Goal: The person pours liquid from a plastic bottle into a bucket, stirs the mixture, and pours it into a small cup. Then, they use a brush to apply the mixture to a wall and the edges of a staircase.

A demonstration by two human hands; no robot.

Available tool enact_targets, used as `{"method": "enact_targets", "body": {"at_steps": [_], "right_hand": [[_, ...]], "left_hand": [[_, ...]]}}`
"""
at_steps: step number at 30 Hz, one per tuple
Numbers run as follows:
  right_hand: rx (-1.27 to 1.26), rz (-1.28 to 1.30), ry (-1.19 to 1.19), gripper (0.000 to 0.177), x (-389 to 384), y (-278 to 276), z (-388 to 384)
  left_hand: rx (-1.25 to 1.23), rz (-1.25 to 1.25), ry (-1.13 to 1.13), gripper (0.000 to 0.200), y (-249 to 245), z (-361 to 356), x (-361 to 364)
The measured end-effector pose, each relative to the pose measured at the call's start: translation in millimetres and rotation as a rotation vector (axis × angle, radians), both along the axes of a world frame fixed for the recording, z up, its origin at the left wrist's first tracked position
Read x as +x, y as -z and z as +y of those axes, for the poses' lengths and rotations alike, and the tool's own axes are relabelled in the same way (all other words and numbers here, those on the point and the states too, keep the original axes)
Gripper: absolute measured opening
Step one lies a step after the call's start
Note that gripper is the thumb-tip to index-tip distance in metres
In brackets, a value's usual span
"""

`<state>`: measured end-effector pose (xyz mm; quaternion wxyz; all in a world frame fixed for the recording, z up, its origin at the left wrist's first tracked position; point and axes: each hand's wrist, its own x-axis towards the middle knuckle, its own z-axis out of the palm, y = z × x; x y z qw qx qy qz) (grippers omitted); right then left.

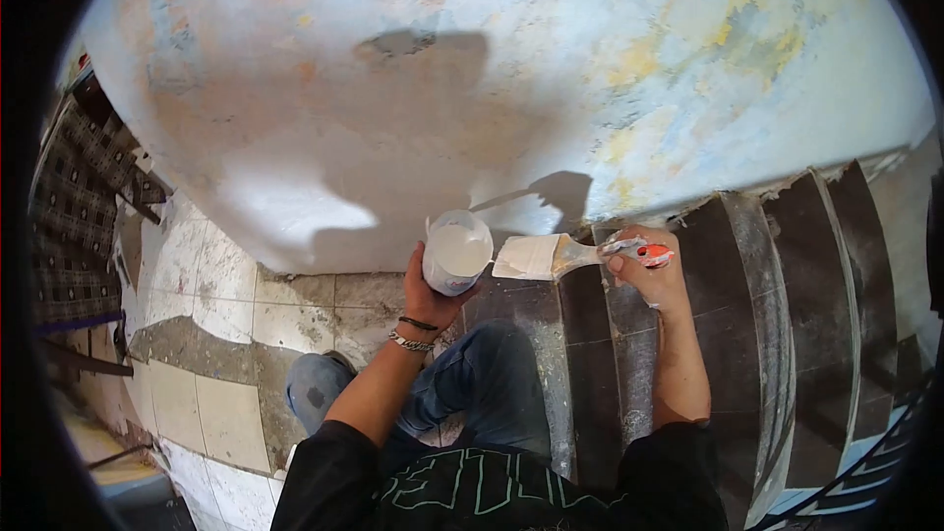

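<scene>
My left hand (438,297) is wrapped round a translucent tub (458,254) holding white paint, in front of the wall's lower part. In my right hand (644,265) is the red and white-smeared handle of a wide paintbrush (531,258). The brush lies roughly level, its white-coated bristles pointing left toward the tub's rim, close beside it. Behind both hands stands a wall (393,128) in white, with blue, yellow and orange patches and the shadows of the hands and brush on it.
Dark stair treads (713,354) with dusty edges rise along the right. Paint-spattered tiles (226,285) cover the floor at left. A patterned cloth (79,216) hangs at the far left edge. A dark railing (875,477) shows at lower right.
</scene>
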<state>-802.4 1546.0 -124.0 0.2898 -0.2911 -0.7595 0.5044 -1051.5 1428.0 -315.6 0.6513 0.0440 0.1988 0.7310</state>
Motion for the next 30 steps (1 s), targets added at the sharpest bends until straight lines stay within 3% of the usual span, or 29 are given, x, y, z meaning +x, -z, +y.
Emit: {"method": "enact_targets", "body": {"at_steps": [3,6,7,10,14,17,20,26,29,30], "right_hand": [[-0.006,0.044,0.043,0.013,14.1,3.0,-2.3],[0.189,0.012,0.078,0.014,36.2,-4.3,7.8],[0.416,-0.076,0.040,0.016,43.4,-12.9,15.5],[0.583,-0.389,0.044,0.021,60.9,-37.5,30.8],[0.996,-0.656,-0.076,0.020,68.0,-76.7,55.0],[1.097,-0.689,-0.072,0.026,73.2,-108.8,61.1],[0.887,-0.618,-0.016,0.028,83.5,-110.8,54.8],[0.788,-0.629,-0.084,0.021,88.9,9.0,85.7],[0.735,-0.592,-0.042,0.020,88.6,16.6,103.3],[0.705,-0.553,-0.021,0.019,88.7,16.8,109.5]], "left_hand": [[-0.010,0.011,-0.011,0.061,-0.7,0.4,0.8],[-0.027,-0.046,0.020,0.060,4.8,-0.4,-2.0],[-0.034,0.002,0.009,0.060,6.1,-1.1,-2.0],[-0.054,0.031,0.013,0.060,18.0,0.3,-4.2],[-0.086,0.049,-0.036,0.060,14.4,0.2,-0.1],[-0.069,0.058,0.004,0.060,21.1,1.5,-1.8],[-0.050,0.067,0.012,0.060,27.2,1.7,-3.3],[-0.126,0.112,-0.045,0.059,11.6,-2.7,0.6],[-0.145,0.101,-0.040,0.059,11.2,-6.8,-2.4],[-0.143,0.199,-0.073,0.059,10.1,-8.6,-2.6]]}}
